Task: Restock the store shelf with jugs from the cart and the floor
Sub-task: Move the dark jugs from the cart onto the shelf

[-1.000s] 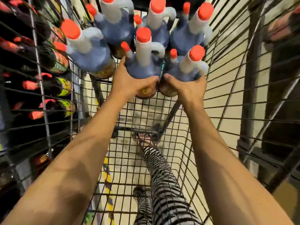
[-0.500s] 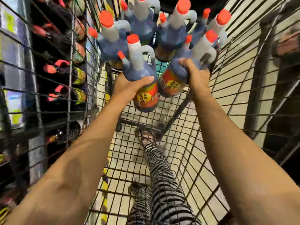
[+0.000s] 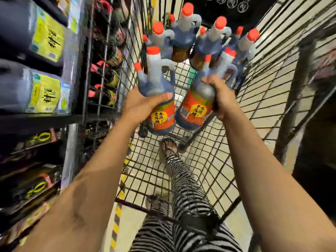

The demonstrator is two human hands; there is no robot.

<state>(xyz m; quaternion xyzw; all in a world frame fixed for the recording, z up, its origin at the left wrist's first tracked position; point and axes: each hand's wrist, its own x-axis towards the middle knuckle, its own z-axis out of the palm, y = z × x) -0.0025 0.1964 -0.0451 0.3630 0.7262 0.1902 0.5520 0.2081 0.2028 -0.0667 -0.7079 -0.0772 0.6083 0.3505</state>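
I hold two dark vinegar jugs with orange caps and red-orange labels over the wire cart [image 3: 205, 160]. My left hand [image 3: 140, 104] grips the left jug [image 3: 158, 88] around its body, upright. My right hand [image 3: 221, 95] grips the right jug [image 3: 198, 106] near its shoulder, tilted to the right. Both jugs are lifted clear of the cart floor. Several more of the same jugs [image 3: 185, 37] stand at the cart's far end. The store shelf [image 3: 54, 120] is on the left, stocked with dark bottles.
Large dark jugs with yellow-green labels [image 3: 45, 39] lie on the upper left shelf. Smaller bottles fill the lower shelves. My striped trouser legs and sandalled foot [image 3: 169, 148] show through the cart mesh. A dark rack [image 3: 312, 106] stands at the right.
Both hands have lifted their jugs up and toward me, away from the cluster. The view has swung left, bringing the shelf closer.
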